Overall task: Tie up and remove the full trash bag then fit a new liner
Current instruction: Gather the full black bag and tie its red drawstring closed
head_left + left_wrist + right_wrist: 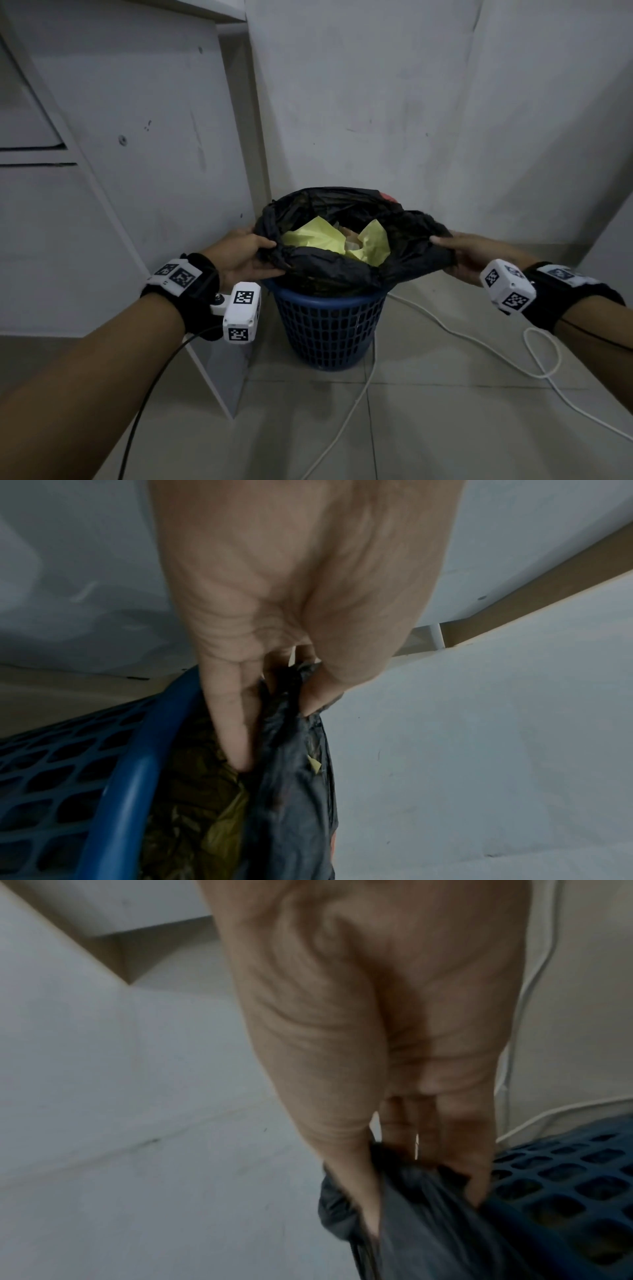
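My left grip (245,255) pinches the black trash bag (339,263) at its left edge, and my right grip (478,255) holds the gathered right edge. The bag sits in the blue basket (329,329) on the floor (in a corner), mouth open, yellow paper (318,236) showing inside.

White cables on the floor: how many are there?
2 visible: one white cable runs from the blue basket toward the camera; another loops to its right. More may be hidden behind the basket.
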